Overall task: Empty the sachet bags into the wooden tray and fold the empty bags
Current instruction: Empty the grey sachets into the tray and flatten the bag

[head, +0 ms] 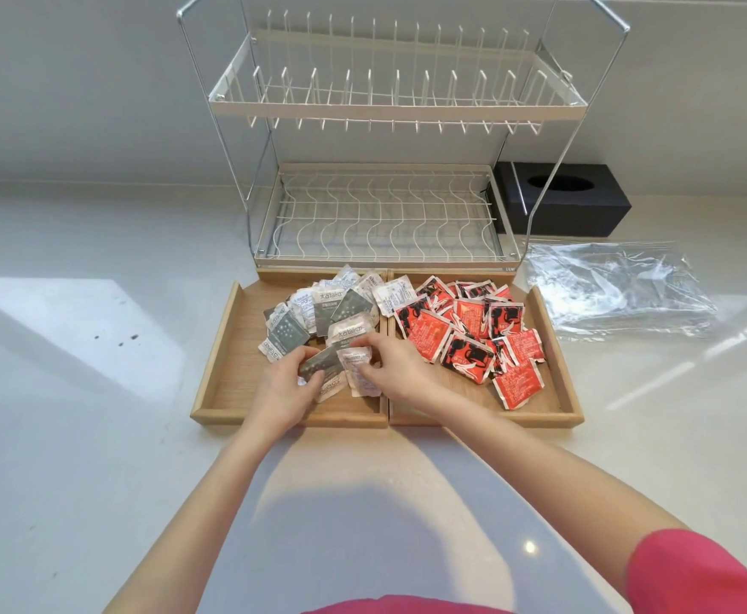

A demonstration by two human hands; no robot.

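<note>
- While a pink sleeve (708, 573) is showing at the near right edge, two bare forearms are reaching forward over a pale, glossy countertop (75, 414) that is catching broad patches of light.
- Lying on that counter, a wooden tray (225, 347) of light, fine-grained wood is sitting with low straight walls and a central divider splitting it into a left and a right compartment.
- Over the near part of the left compartment, the left hand (283, 392) is curling its fingers round a grey, foil-like sachet (320, 363), thumb on top.
- Just beside it, the right hand (396, 370) is pinching a white, crinkled sachet (358, 370) with small print; the two held packets are touching each other.
- Behind the hands, a heap of grey and white sachets (323, 312) is lying in the left compartment: flat, square, with wrinkled sealed edges.
- Filling the right compartment, a pile of red sachets (469, 339) with black and white print is overlapping loosely, some tilting against others.
- To the right of the tray, an empty clear plastic bag (615, 294) is lying flat and creased on the counter, glinting.
- Beyond the tray, touching its far edge, a two-tier dish rack (376, 113) of thin metal wire and cream-coated bars is standing upright.
- Behind the rack's right side, a black rectangular tissue box (584, 206) with an oval opening is sitting against a plain pale wall (75, 82).
</note>
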